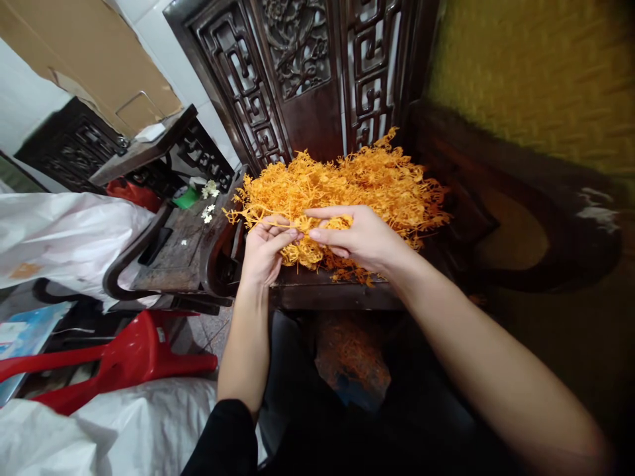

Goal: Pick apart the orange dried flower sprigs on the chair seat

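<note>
Together, your left hand (262, 248) and right hand (360, 237) pinch closed on one orange sprig (290, 228), lifting it from the pile (367, 178) to separate it.

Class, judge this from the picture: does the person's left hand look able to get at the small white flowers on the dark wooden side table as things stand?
Probably yes. The left hand is at the orange sprig pile, and the white flowers lie just to its left, with only the chair's curved armrest between; it would have to release the sprig first.

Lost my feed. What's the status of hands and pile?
Left hand and right hand both pinching orange sprigs. Orange pile on dark wooden seat. Nothing blocking.
</note>
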A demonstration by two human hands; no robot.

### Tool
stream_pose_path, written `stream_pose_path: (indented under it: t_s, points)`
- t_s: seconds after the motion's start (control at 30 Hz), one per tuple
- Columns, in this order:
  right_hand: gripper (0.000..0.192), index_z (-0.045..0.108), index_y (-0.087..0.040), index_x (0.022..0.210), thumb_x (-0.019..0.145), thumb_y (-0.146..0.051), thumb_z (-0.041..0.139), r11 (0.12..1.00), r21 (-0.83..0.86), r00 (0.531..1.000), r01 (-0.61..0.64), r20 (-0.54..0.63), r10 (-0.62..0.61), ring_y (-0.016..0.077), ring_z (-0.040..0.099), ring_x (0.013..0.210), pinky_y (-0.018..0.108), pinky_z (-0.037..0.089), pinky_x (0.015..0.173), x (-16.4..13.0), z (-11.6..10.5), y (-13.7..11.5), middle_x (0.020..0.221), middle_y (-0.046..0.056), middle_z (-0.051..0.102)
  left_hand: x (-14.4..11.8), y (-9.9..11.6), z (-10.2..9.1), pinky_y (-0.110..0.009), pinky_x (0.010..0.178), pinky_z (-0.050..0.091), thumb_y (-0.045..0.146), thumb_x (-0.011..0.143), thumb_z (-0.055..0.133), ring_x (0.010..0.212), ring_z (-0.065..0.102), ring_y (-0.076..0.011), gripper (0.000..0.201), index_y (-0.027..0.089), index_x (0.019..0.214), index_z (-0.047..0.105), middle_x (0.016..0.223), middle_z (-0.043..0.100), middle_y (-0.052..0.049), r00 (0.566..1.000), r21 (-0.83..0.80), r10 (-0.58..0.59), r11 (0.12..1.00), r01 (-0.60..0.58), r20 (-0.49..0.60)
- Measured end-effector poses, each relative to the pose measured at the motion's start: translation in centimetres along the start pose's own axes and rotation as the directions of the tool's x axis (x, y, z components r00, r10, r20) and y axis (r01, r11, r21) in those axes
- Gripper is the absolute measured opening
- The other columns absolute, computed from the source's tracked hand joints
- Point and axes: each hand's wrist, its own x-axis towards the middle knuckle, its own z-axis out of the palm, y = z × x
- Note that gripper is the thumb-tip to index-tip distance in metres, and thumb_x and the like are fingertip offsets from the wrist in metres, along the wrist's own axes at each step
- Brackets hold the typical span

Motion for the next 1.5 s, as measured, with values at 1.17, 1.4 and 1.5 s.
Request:
stream_pose_path:
  t_s: [1.17,1.4,1.5]
  points:
    - [0.015,0.059,-0.02,0.079,0.077,-0.022,0.074,0.992,-0.038,0.903,0.12,-0.411,-0.125,0.0157,0.067,0.053,0.025,0.031,0.039,0.7,-4.0,-0.8,0.087,0.01,0.076,0.6,-1.1,-1.2,-0.03,0.083,0.06,0.026,0.06,0.1,0.088,0.078,-0.0175,0.04,0.018,0.094,0.08,0.098,0.081,-0.007,0.996,0.027,0.09,0.996,-0.09,-0.018]
    - [0.019,0.072,-0.019,0.091,0.072,-0.018,0.071,0.991,0.002,0.972,0.134,-0.196,-0.131,0.0193,0.073,0.061,0.025,0.039,0.041,0.1,-1.5,-1.0,0.079,0.006,0.073,1.2,-1.7,-1.0,-0.03,0.094,0.059,0.021,0.057,0.101,0.1,0.076,-0.0161,0.049,0.021,0.1,0.077,0.106,0.079,-0.004,0.966,0.013,0.235,0.972,-0.235,-0.105]
    - [0.013,0.075,-0.016,0.085,0.075,-0.023,0.077,0.997,0.0,0.997,0.077,-0.017,-0.077,0.0197,0.074,0.068,0.025,0.048,0.048,-0.4,-1.0,-0.8,0.084,0.01,0.078,1.4,-2.0,-0.9,-0.032,0.095,0.059,0.026,0.062,0.1,0.099,0.075,-0.0163,0.047,0.021,0.101,0.073,0.107,0.077,-0.004,0.929,0.087,0.339,0.94,-0.329,-0.148]
